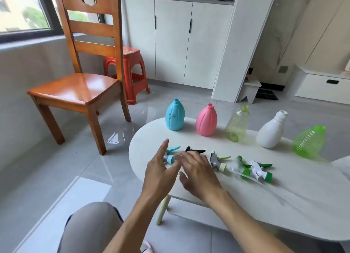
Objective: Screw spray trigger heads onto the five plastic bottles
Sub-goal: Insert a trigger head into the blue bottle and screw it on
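Several capless bottles stand in a row at the back of the white oval table (312, 205): a blue bottle (174, 114), a pink bottle (206, 120), a clear yellow-green bottle (237, 124), a white bottle (271, 131) and a ribbed green bottle (309, 142). Trigger heads lie in front of them: a blue trigger head (171, 152), a black trigger head (195, 150), a grey and pale green trigger head (218, 160), a green trigger head (243, 164) and a white and green trigger head (260, 170). My left hand (161, 174) hovers open beside the blue trigger head. My right hand (198, 174) hovers open over the black one, holding nothing.
A wooden chair (83, 67) stands on the tiled floor to the left, with a red plastic stool (130, 72) behind it. White cabinets (176, 40) line the far wall. My knee (91, 228) is at the bottom, left of the table.
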`<move>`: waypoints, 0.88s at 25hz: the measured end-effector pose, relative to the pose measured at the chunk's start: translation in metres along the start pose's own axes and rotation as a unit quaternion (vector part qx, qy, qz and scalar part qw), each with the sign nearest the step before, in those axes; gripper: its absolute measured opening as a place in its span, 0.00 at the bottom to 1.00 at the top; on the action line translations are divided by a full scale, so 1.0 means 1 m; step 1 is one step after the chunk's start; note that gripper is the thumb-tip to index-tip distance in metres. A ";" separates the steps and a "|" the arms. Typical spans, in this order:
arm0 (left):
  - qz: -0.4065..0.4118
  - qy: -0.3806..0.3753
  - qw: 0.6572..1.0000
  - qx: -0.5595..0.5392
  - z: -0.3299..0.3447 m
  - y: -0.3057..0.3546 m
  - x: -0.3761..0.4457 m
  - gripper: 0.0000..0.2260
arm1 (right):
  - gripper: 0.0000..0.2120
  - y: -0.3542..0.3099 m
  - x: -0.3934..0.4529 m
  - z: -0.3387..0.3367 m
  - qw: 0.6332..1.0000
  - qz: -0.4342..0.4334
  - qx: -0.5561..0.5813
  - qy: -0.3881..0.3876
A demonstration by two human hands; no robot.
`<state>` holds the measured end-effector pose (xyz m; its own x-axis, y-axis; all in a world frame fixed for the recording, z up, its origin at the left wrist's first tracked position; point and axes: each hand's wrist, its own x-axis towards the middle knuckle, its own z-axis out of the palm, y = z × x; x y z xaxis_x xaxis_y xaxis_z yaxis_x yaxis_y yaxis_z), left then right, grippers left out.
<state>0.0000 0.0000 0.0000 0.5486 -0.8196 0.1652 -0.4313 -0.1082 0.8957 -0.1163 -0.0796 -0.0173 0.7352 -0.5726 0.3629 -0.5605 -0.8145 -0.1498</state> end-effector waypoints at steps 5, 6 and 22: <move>-0.035 0.005 0.999 -0.020 -0.005 -0.013 0.004 0.31 | 0.14 -0.002 0.050 0.037 0.989 -0.008 -0.086 -0.118; -0.037 0.005 0.999 -0.014 -0.006 -0.011 0.005 0.31 | 0.12 -0.003 0.053 0.041 0.987 -0.009 -0.094 -0.129; 0.012 0.020 0.993 0.113 0.036 0.019 0.179 0.42 | 0.16 0.113 0.005 -0.071 0.583 0.292 0.754 0.084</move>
<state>0.0646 -0.1692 0.0317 0.5622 -0.8008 0.2065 -0.5923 -0.2156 0.7763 -0.2029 -0.1675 0.0324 0.4682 -0.8792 -0.0881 0.3690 0.2851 -0.8846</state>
